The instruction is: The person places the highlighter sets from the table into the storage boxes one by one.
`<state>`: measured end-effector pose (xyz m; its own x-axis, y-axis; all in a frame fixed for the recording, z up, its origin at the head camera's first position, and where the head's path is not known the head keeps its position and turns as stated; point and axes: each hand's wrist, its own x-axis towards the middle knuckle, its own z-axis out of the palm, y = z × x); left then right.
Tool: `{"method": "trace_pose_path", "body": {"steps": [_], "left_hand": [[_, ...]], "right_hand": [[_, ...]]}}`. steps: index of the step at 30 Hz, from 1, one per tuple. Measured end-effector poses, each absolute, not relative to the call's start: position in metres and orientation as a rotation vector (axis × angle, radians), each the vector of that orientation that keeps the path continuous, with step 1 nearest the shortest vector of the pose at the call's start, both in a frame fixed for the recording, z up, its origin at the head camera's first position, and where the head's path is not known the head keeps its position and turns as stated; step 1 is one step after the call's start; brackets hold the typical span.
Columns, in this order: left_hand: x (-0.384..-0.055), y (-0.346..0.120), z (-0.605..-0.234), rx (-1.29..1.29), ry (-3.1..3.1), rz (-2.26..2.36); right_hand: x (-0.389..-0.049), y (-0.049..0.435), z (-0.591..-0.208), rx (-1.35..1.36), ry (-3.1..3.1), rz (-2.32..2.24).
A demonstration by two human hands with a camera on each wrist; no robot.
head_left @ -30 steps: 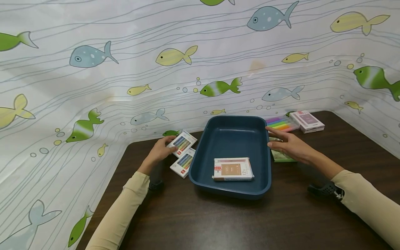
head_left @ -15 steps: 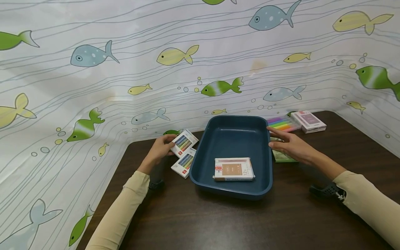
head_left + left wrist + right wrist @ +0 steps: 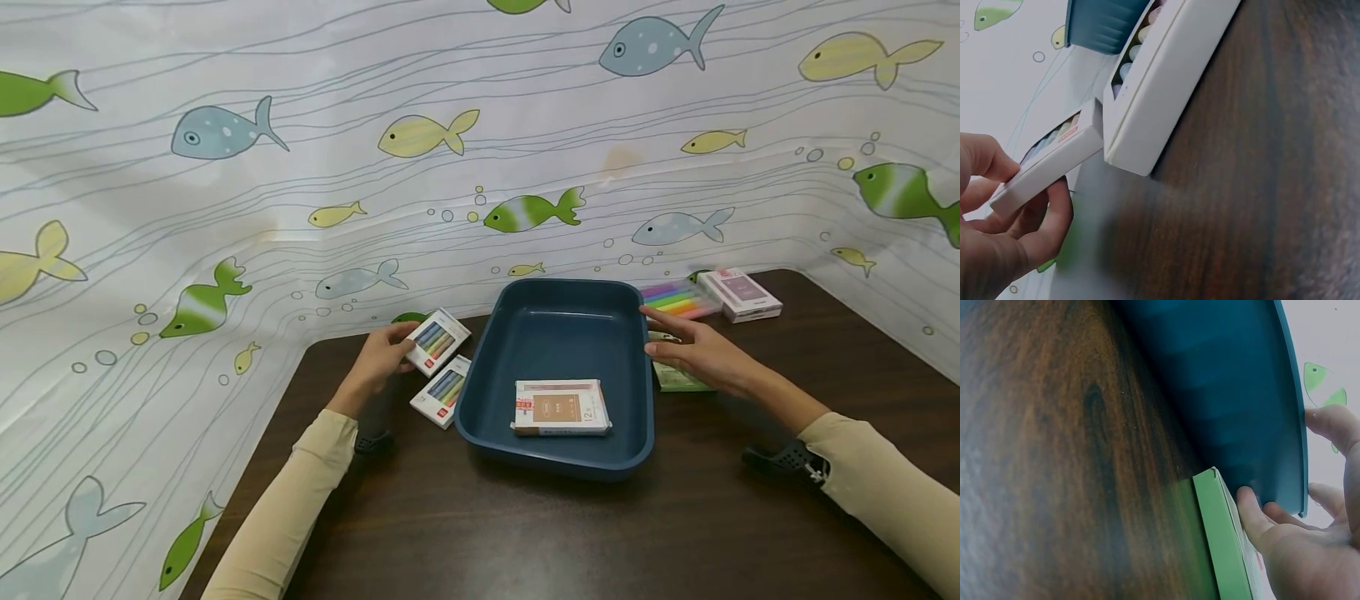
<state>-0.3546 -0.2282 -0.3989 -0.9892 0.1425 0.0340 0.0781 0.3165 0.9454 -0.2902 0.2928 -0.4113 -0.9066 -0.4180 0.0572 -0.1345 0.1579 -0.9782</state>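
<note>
My left hand [image 3: 380, 358] pinches a white box of coloured chalks [image 3: 438, 342] by its left end. In the left wrist view the thumb is on one face of this box [image 3: 1054, 161] and the fingers curl under the other. It is tilted, just behind a second, similar chalk box [image 3: 444, 390] on the table. To their right stands a dark blue plastic bin [image 3: 555, 465]. Flat inside its near end lies a white and brown box [image 3: 561, 407]. My right hand [image 3: 701, 350] touches the bin's right wall and rim with extended fingertips.
Beyond the right hand lie a clear pack of rainbow-coloured pens [image 3: 678, 298] and a white box with a mauve label [image 3: 741, 293]. A green box [image 3: 1222, 534] sits against the bin under the right hand. A fish-print sheet [image 3: 442, 75] walls the table's back.
My left hand has lifted the upper chalk box slightly and shifted it up and away from the lower one, widening the gap. The right hand stays at the bin.
</note>
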Motion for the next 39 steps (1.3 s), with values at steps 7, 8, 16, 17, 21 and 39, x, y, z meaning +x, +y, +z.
{"method": "trace_pose_path", "body": {"steps": [7,8,16,17,21,39], "left_hand": [[-0.355,-0.228,-0.395,0.189,2.488,1.842],[-0.355,-0.227,-0.394,0.183,2.485,1.849],[-0.347,-0.218,-0.385,0.189,2.484,1.876],[-0.346,-0.217,-0.384,0.187,2.486,1.879],[-0.344,-0.215,-0.381,0.186,2.481,1.9],[-0.344,-0.21,-0.375,0.196,2.492,1.905]], "right_hand": [[-0.29,0.293,-0.41,-0.527,2.203,-1.828],[-0.289,0.293,-0.41,-0.53,2.202,-1.827],[-0.289,0.291,-0.408,-0.526,2.21,-1.819],[-0.289,0.29,-0.409,-0.526,2.213,-1.816],[-0.288,0.291,-0.409,-0.521,2.227,-1.806],[-0.289,0.292,-0.411,-0.507,2.217,-1.817]]}}
